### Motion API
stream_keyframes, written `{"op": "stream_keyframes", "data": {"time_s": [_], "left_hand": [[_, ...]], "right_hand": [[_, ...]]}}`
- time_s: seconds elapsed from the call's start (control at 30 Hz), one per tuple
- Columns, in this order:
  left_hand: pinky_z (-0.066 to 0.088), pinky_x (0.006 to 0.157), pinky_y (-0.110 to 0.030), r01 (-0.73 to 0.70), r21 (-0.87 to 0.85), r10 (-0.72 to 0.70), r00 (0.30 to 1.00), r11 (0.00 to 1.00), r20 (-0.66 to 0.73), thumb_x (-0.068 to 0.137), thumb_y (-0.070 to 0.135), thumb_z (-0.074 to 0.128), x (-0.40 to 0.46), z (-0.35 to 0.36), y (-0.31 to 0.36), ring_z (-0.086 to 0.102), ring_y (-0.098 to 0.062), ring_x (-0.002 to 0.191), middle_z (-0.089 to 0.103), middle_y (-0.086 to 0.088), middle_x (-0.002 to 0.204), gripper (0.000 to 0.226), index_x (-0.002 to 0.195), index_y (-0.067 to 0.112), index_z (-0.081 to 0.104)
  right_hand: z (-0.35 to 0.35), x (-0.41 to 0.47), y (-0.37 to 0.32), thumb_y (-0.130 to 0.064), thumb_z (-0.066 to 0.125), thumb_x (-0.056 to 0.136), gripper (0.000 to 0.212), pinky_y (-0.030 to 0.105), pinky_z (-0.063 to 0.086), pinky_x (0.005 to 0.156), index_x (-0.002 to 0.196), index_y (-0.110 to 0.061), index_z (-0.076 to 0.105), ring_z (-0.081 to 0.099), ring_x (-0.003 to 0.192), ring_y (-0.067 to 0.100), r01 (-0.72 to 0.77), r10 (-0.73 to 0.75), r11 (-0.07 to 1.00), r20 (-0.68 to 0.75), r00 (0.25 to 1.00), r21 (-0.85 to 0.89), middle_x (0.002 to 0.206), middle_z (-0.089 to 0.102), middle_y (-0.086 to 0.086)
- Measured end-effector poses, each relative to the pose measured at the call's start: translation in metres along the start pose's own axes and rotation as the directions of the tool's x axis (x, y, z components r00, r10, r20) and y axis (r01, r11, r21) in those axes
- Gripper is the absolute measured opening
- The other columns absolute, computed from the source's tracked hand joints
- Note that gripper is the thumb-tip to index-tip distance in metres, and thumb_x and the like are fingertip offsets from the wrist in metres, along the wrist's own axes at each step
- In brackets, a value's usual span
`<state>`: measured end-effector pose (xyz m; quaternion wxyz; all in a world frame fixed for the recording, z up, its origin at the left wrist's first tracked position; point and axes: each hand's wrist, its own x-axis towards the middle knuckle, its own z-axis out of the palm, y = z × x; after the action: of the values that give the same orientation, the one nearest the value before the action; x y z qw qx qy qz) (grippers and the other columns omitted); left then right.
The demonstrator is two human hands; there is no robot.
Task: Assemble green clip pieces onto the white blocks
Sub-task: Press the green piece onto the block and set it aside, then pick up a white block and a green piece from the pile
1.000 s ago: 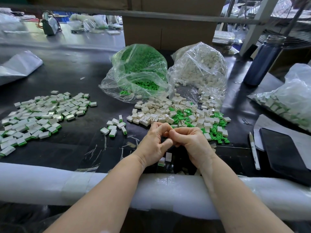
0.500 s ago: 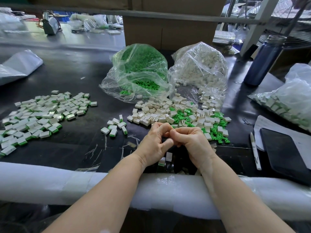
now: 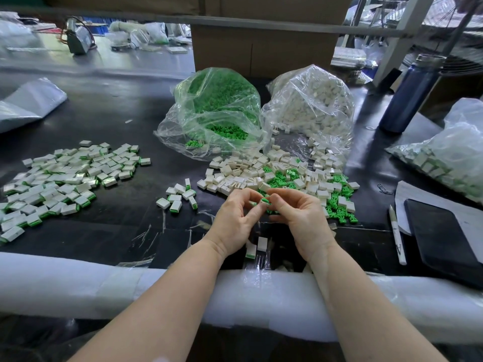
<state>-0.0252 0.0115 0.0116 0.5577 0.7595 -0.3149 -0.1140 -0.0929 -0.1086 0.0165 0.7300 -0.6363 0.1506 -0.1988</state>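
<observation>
Green clip piece [image 3: 264, 200] sits pinched between the fingertips of both hands, just in front of the near edge of the loose pile [image 3: 282, 176] of white blocks and green clips on the counter [image 3: 109, 113]. The left hand [image 3: 236, 218] has its fingers curled in around a small white part with green showing at the tip; the right hand [image 3: 300, 215] curls in to meet it, thumb and forefinger closing on the same piece. How much of a white block lies between the fingers is hard to tell, since the fingers hide most of it.

Judging by this, the step in hand is seating one clip onto one block. The next move likely calls for a firm squeeze with the clip lined up square, then setting the finished part down and drawing a fresh block and clip from the pile.

Left of the pile lies a small cluster of finished pieces [image 3: 179, 197], and farther left a broad spread of finished pieces [image 3: 68, 178]. Behind the pile stand an open bag of green clips [image 3: 217, 111] and a bag of white blocks [image 3: 311, 105]. Right of the pile are a pen [image 3: 397, 235], a dark tablet [image 3: 441, 236], a bag of assembled parts [image 3: 449, 152] and a blue bottle [image 3: 410, 95]. Nearer than the pile, a white foam pad [image 3: 78, 283] lines the counter edge under the forearms.
</observation>
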Motion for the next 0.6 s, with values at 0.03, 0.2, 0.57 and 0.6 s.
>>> {"op": "stream_keyframes", "data": {"time_s": [0.03,0.2,0.57,0.6], "left_hand": [[0.049,0.080,-0.031,0.000,-0.005,0.000,1.000,1.000,0.002,0.090,0.015,0.058,0.0000,0.0000,-0.0001,0.054,-0.016,0.080,0.057,-0.008,0.090,0.004,0.090,0.019,0.056],[0.048,0.082,-0.027,-0.002,0.007,0.002,1.000,1.000,0.013,0.089,0.013,0.060,-0.0007,0.0003,-0.0003,0.056,-0.014,0.081,0.061,-0.002,0.085,0.007,0.096,0.011,0.061],[0.050,0.084,-0.026,0.019,0.011,-0.019,0.999,1.000,-0.040,0.087,0.010,0.063,-0.0013,0.0011,-0.0003,0.061,-0.016,0.084,0.066,-0.008,0.089,0.011,0.095,0.005,0.066],[0.051,0.083,-0.026,0.025,0.020,-0.024,0.996,0.999,-0.081,0.087,0.010,0.063,-0.0005,0.0013,-0.0015,0.061,-0.016,0.083,0.066,-0.006,0.087,0.010,0.095,0.006,0.066]], "right_hand": [[-0.0006,-0.0006,0.0002,-0.007,0.065,0.084,0.009,0.029,0.057,0.067,0.087,-0.013,0.071,0.068,0.083,0.023,0.035,-0.035,0.998,-0.007,0.999,-0.055,0.084,0.072,0.007],[0.0001,-0.0010,-0.0014,-0.003,0.071,0.078,0.011,0.023,0.054,0.072,0.077,-0.014,0.072,0.064,0.071,0.008,0.166,-0.177,0.937,-0.009,0.984,-0.306,0.074,0.070,0.000],[0.0009,0.0028,0.0069,-0.012,0.063,0.088,0.008,0.016,0.047,0.068,0.081,-0.017,0.062,0.057,0.073,0.010,0.173,-0.192,0.844,0.015,0.981,-0.507,0.077,0.063,-0.002],[0.0006,0.0025,0.0068,-0.013,0.063,0.088,0.009,0.015,0.047,0.067,0.081,-0.017,0.062,0.057,0.072,0.008,0.182,-0.207,0.845,0.006,0.978,-0.503,0.076,0.063,-0.003]]}}
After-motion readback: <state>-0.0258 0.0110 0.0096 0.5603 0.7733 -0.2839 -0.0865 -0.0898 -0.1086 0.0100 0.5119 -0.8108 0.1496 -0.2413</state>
